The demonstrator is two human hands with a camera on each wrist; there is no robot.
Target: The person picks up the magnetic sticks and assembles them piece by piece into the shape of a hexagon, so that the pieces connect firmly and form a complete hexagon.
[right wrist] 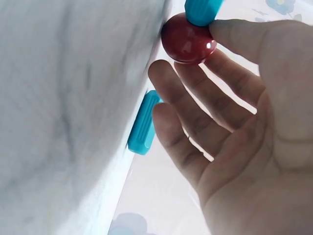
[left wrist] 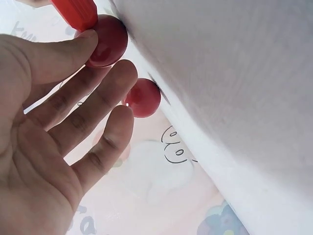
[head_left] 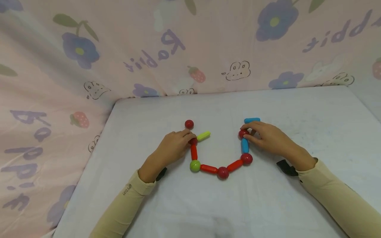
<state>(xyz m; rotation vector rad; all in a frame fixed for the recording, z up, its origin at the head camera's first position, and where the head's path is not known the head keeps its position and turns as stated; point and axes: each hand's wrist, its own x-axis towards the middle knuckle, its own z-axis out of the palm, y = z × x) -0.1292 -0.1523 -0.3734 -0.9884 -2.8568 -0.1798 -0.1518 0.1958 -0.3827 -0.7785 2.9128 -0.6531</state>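
A U-shaped chain of rods and balls lies on the white table. My left hand [head_left: 175, 145] pinches the red ball [left wrist: 108, 41] at its left end between thumb and fingers. From there run a red rod [head_left: 194, 152], a green ball [head_left: 195, 166], another red rod [head_left: 209, 169], a red ball [head_left: 223, 173], a third red rod [head_left: 235, 165], a red ball [head_left: 246, 159] and a blue rod [head_left: 245, 145]. My right hand [head_left: 269, 137] pinches the red ball [right wrist: 187, 40] at the right end. Whether the yellow-green rod [head_left: 204, 136] joins the left ball, I cannot tell.
A separate red ball [head_left: 189, 124] sits just beyond my left hand. Past my right fingers lies a loose blue rod [head_left: 252, 120]. A printed pink cloth [head_left: 208, 46] hangs behind the white table [head_left: 184, 205] and along its left side.
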